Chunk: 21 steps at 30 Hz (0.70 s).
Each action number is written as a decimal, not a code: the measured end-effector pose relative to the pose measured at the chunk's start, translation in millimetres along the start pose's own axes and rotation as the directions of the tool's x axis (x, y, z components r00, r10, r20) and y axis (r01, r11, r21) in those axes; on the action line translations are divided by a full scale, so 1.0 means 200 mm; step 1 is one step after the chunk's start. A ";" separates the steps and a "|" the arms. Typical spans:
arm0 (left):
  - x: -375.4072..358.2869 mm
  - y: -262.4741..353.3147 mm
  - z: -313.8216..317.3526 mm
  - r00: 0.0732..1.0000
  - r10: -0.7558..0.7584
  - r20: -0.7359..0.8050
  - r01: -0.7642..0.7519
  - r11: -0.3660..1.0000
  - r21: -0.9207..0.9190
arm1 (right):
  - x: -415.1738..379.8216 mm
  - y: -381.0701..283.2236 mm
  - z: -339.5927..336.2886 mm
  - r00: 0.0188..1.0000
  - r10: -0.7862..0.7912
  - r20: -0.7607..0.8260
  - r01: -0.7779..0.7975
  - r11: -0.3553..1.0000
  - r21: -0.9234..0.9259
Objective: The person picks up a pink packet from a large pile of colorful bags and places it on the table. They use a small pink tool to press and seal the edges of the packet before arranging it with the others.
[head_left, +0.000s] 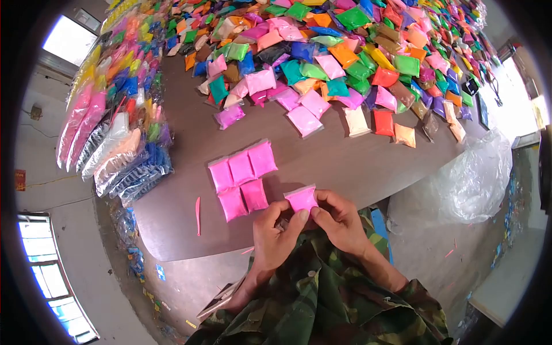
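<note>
- Right now both hands hold one small pink bag [301, 199] of pink powder just above the near edge of the desk [322, 158].
- Left hand [275, 236] has its fingers [301, 217] clamped on the bag's lower left side; right hand [339, 221] pinches the lower right side, thumbs nearly touching under the bag.
- Just left of the held bag, five matching pink bags [241, 178] lie flat on the desk, three in a far row and two in a near row, sides touching.
- Farther left of that group, a thin pink stick [198, 215] lies alone near the desk's edge.
- Beyond the group, a bare brown strip of desk stays open, then a big heap of small bags [339, 57] in pink, green, orange, blue and brown fills the far end.
- Along the desk's left edge, large clear packs [115, 144] stuffed with coloured bags lean in a stack.
- Right of the held bag, past the desk's rim, a crumpled clear plastic sack [474, 178] sits on the floor.
</note>
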State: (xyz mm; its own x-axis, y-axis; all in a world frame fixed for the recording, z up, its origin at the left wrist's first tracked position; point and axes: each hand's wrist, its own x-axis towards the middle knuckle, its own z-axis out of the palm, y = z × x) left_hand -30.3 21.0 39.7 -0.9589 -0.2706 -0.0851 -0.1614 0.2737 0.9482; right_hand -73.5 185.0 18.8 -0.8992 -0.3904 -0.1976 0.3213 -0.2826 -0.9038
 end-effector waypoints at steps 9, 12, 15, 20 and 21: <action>-0.01 0.00 0.04 0.995 0.096 0.020 -0.097 0.994 0.055 | -0.01 -0.01 -0.03 0.998 0.039 0.039 -0.040 0.999 0.028; -0.01 0.04 0.05 0.999 0.000 0.047 0.001 1.000 -0.021 | -0.01 0.00 -0.06 1.000 0.001 0.029 -0.001 1.000 0.024; -0.01 0.05 0.09 0.998 -0.054 0.036 0.057 0.993 -0.105 | -0.01 0.01 -0.06 0.999 -0.045 0.009 0.045 0.998 -0.039; 0.00 0.02 0.11 1.000 -0.005 -0.014 0.004 0.999 -0.046 | -0.02 0.06 -0.05 0.989 -0.147 -0.025 0.136 0.958 -0.255; 0.00 0.00 0.11 0.999 0.032 -0.027 -0.033 0.999 -0.002 | -0.01 0.06 -0.04 0.991 -0.125 -0.037 0.114 0.969 -0.219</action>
State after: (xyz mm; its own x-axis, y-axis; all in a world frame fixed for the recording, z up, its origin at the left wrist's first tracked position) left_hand -35.7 41.9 33.7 -0.9571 -0.2861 -0.0461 -0.1296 0.2804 0.9511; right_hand -69.4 189.4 6.3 -0.9427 -0.3193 -0.0966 0.1434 -0.1264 -0.9816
